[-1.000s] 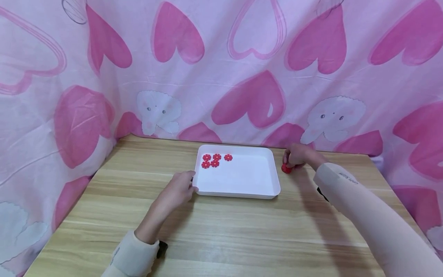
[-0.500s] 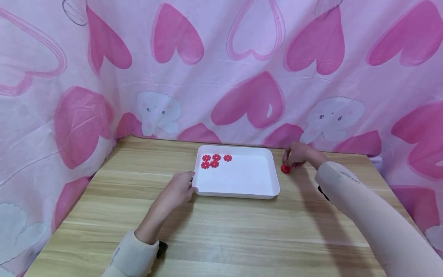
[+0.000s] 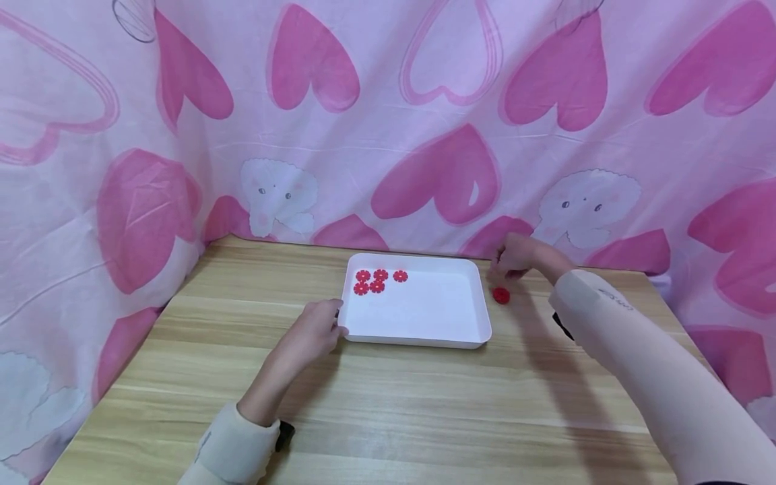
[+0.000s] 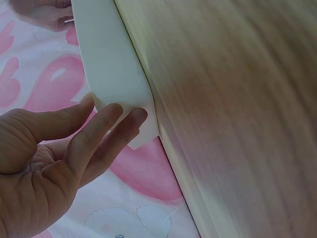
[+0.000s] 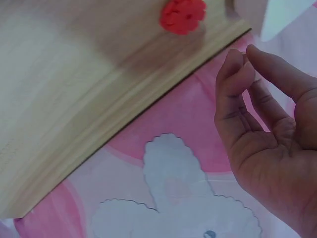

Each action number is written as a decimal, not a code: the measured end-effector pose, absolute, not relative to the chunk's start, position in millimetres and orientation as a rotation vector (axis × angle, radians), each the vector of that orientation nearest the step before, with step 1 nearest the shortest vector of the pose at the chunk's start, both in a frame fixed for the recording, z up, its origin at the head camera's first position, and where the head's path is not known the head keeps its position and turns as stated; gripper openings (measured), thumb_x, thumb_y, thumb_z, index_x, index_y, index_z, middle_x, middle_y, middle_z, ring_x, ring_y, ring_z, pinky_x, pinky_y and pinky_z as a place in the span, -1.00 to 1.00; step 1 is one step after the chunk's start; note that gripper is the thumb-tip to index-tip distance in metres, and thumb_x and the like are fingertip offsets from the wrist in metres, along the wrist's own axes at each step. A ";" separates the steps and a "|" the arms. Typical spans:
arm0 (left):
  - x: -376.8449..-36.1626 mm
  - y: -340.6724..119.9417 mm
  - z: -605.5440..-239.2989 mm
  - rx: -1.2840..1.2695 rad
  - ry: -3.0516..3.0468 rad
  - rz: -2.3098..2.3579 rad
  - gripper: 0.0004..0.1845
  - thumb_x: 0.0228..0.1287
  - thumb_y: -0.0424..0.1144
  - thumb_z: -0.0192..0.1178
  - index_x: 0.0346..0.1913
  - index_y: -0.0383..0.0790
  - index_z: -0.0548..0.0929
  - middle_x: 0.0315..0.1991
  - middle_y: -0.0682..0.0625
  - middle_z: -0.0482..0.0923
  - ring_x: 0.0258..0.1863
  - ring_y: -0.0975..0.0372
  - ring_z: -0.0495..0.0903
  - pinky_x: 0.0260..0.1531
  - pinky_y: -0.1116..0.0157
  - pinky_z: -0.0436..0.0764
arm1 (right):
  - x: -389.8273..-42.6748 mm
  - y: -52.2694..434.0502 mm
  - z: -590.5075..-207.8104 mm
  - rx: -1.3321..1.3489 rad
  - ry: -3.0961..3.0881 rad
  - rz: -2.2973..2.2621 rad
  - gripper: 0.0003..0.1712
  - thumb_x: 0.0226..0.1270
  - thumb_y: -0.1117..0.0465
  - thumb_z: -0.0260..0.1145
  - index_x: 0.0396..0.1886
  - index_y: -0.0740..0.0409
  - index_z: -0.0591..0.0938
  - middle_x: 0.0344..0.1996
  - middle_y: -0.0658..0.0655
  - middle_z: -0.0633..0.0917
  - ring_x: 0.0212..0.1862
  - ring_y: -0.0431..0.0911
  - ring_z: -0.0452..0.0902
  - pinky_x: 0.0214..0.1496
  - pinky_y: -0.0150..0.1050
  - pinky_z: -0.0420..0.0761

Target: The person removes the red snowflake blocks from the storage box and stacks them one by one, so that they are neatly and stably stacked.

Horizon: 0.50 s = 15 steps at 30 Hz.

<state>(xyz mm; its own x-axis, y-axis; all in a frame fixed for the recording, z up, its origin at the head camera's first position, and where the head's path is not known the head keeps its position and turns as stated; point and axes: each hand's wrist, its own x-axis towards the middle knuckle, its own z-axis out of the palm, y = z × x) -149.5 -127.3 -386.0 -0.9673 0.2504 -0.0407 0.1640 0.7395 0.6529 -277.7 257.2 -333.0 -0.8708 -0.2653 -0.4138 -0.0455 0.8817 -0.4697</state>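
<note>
My left hand [image 3: 315, 327] holds the front left corner of a white tray [image 3: 418, 329]. In the left wrist view the thumb tip is at the rim and two fingertips [image 4: 138, 116] lie against the outer wall. Inside the tray, several red flower-shaped discs [image 3: 377, 287] lie flat at the back left. To the right of the tray my right hand [image 3: 515, 259] is raised above a small stack of red flower-shaped discs [image 3: 500, 296] on the table. Its fingers are bent with thumb and index tips together, and no disc shows between them in the right wrist view [image 5: 270, 116].
A wooden table [image 3: 400, 411] carries the tray and the stack. Behind it and at both sides hangs a pink curtain [image 3: 364, 168] with hearts and white animals, close to the table's back edge.
My right hand was down touching the red stack; it has lifted a little up and away, so the stack now shows uncovered. The left hand and the tray stay put.
</note>
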 end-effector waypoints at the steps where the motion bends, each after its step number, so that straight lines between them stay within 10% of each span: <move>1: -149.6 -127.4 -386.2 0.337 2.811 1.037 -0.77 0.19 -0.56 0.31 -0.07 -0.50 0.64 -0.30 -0.15 0.66 -0.37 0.15 0.53 -0.45 0.33 0.57 | -277.9 255.2 -331.1 -0.232 2.575 -0.634 -0.90 0.21 0.40 0.26 -0.33 0.41 0.62 -0.57 0.11 0.59 -0.52 -0.13 0.51 -0.39 -0.26 0.64; 8: -149.5 -127.1 -385.3 0.320 2.803 1.024 -0.76 0.21 -0.55 0.31 -0.06 -0.49 0.64 -0.29 -0.15 0.65 -0.36 0.15 0.52 -0.47 0.34 0.56 | -281.8 240.8 -322.4 -0.266 2.581 -0.647 -0.88 0.16 0.47 0.14 -0.54 0.29 0.53 -0.66 0.07 0.46 -0.56 -0.10 0.40 -0.46 -0.28 0.49; 15: -148.8 -126.2 -383.9 0.298 2.791 1.022 -0.75 0.22 -0.55 0.30 -0.04 -0.50 0.63 -0.29 -0.16 0.65 -0.37 0.15 0.52 -0.47 0.34 0.56 | -282.7 224.1 -318.8 -0.224 2.566 -0.629 -0.90 0.27 0.40 0.17 -0.32 0.30 0.62 -0.58 0.11 0.52 -0.49 -0.08 0.43 -0.39 -0.27 0.48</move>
